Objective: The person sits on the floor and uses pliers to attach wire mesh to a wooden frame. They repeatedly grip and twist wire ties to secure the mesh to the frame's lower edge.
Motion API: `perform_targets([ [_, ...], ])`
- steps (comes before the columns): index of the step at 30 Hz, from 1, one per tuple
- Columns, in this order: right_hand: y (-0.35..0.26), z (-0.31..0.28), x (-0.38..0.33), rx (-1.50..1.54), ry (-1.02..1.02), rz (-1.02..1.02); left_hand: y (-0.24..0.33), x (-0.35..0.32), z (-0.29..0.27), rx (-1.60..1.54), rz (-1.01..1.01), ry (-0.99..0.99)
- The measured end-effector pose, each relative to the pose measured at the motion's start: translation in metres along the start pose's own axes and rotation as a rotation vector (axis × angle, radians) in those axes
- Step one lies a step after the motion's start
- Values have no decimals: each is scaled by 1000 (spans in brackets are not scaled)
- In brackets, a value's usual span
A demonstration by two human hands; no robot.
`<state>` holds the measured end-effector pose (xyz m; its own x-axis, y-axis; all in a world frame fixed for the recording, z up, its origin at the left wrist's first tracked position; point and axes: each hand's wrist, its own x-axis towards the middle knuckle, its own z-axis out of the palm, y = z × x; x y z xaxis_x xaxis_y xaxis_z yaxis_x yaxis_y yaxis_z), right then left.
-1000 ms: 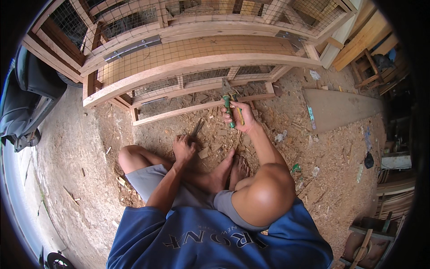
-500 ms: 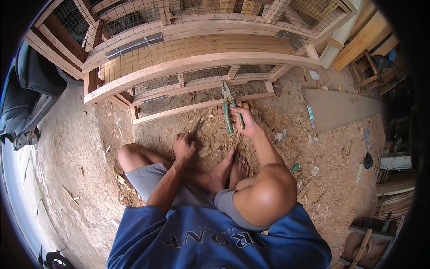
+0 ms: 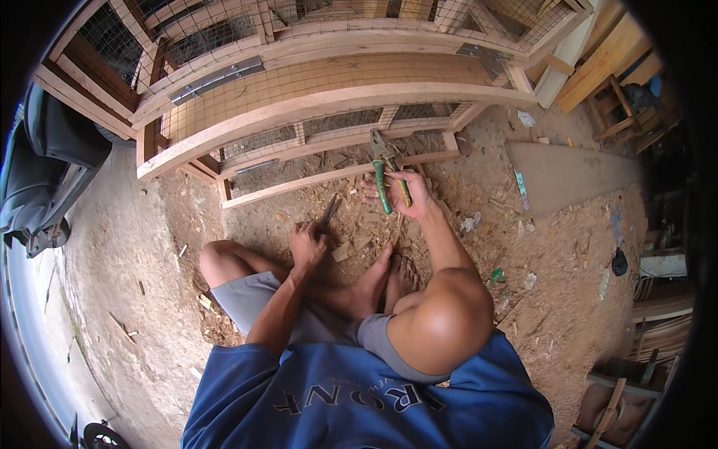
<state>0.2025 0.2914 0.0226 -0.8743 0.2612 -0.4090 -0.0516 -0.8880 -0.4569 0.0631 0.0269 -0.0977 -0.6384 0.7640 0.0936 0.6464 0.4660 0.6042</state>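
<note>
holding a dark tool (image 3: 329,212), left hand (image 3: 307,245) hides its near end.

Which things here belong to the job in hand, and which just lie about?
Seemingly in use:
- green-handled pliers, in right grip
- dark pronged tool, in left grip
- probably the meshed wooden frame

Seemingly lying about:
- flat tan panel
- green scrap
- crumpled pale scrap

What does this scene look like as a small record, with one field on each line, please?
Right hand: holding pliers with green handles
Left hand: curled at a dark two-pronged tool, grip partly hidden
Beyond hands: wooden frame with wire mesh and a grey metal hinge
Floor: scattered wood shavings
Far left: part of a dark motorbike
Right side: flat board on floor
</note>
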Motion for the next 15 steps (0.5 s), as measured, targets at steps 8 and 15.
perform_targets([
  [8,9,-2,5,154,-128,20,20,-2,-16,-6,94,4],
  [15,28,-15,24,319,-333,4,106,46,-21,-768,-246,-189],
])
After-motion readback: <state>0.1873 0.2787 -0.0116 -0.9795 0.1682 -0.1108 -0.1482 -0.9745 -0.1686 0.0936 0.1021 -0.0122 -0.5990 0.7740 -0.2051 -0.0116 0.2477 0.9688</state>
